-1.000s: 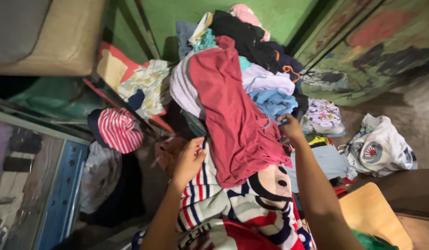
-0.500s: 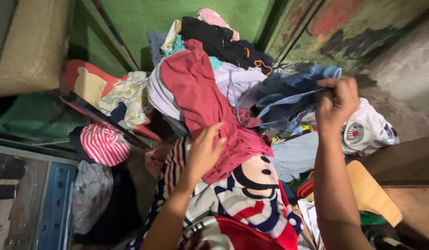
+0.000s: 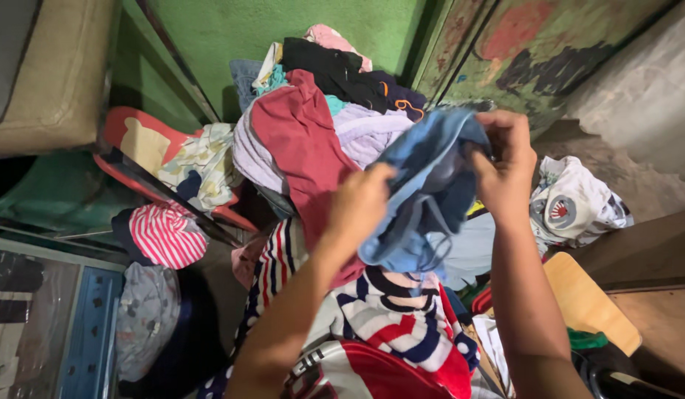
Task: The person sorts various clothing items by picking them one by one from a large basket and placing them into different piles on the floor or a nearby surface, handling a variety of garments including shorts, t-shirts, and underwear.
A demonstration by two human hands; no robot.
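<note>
Your left hand (image 3: 361, 203) and right hand (image 3: 505, 166) both clutch the blue garment (image 3: 427, 188) — lifted above the red cloth (image 3: 302, 140) at ten o'clock.

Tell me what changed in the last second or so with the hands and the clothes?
The right hand pulled a blue garment out of the pile and lifted it. The left hand left the red cloth and took hold of the blue garment too. The clothes pile, the striped red-and-white item and the white shirt on the floor stayed put.
</note>
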